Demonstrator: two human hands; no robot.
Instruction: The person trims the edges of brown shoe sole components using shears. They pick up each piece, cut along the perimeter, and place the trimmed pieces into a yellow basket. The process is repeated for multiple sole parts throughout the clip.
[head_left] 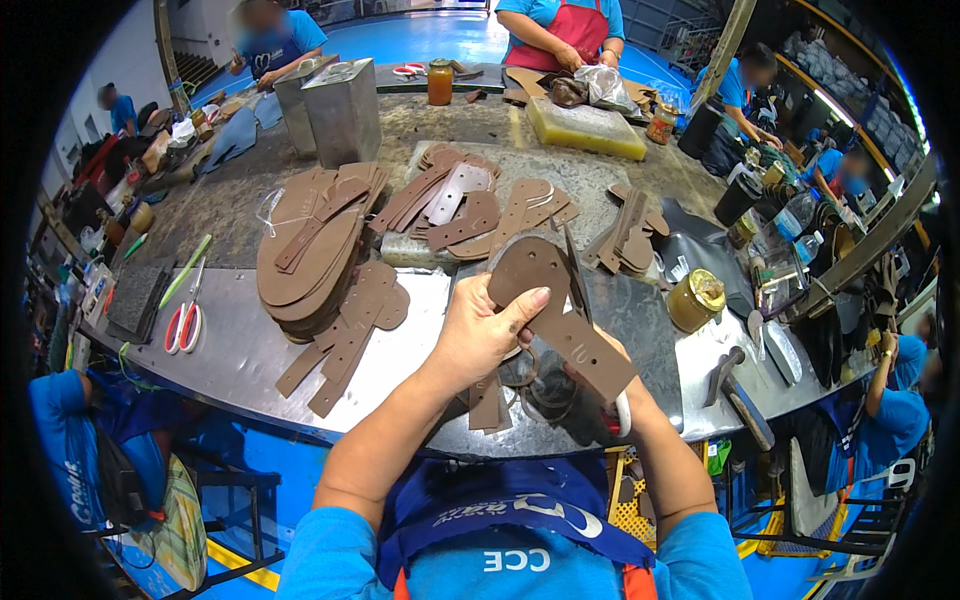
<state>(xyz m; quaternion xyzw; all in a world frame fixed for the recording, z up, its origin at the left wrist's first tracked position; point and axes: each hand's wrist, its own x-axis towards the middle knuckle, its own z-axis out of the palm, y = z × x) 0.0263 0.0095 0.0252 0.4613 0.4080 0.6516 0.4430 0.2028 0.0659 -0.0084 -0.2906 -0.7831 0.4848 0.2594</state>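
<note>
My left hand (468, 338) grips a brown leather sandal strap piece (535, 275), its thumb pressed on the front. The piece has a rounded end, small punched holes and a straight tail slanting toward my right forearm. Behind it is my right hand (612, 346), largely hidden, closed on scissors (623, 414) whose light handle shows beside the wrist. Dark blades rise along the rounded end's right edge. Cut brown strips (487, 402) and curled offcuts lie under my hands. Left of them, strap pieces (350, 330) lean against a stack of sole-shaped brown pieces (305, 240).
More strap pieces (530, 208) lie on the stone slab ahead. Red-and-white scissors (184, 325) rest at left. A glue jar (697, 300) and a hammer (740, 395) are at right. Metal cans (345, 115) and a yellowish block (585, 130) stand farther back. Co-workers surround the table.
</note>
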